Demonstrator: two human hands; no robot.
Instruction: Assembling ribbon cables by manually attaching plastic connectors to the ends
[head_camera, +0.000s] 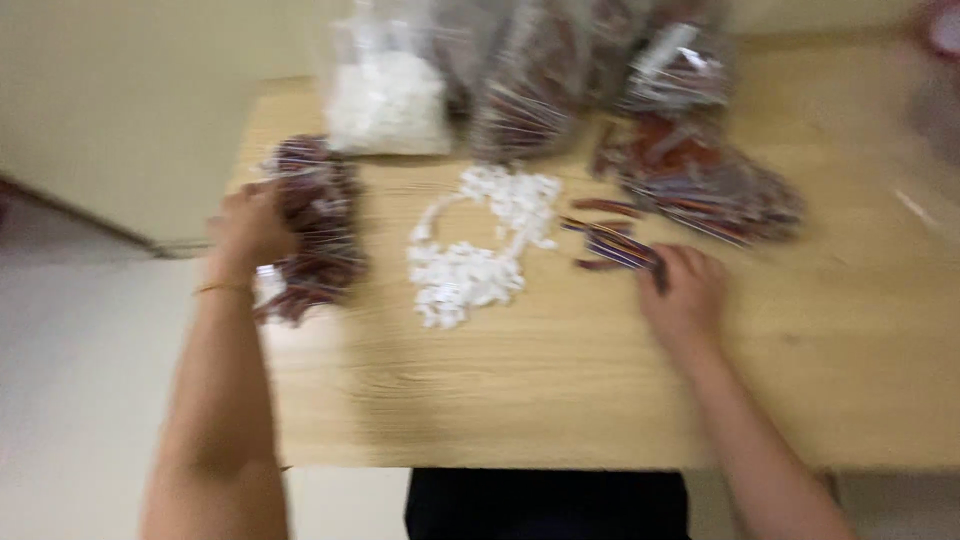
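The picture is motion-blurred. My left hand (250, 225) grips a clear plastic bag of dark red wired parts (318, 230) at the left edge of a light wooden table (520, 380). My right hand (685, 290) rests on the table with its fingers on a small bundle of striped red and blue wires (612, 243). Between my hands lies a loose pile of small white plastic pieces (470, 260).
At the back stand a clear bag of white pieces (388, 100) and several bags of dark red parts (540, 90). Another open bag of red parts (710, 185) lies at the right rear. Pale floor shows to the left of the table.
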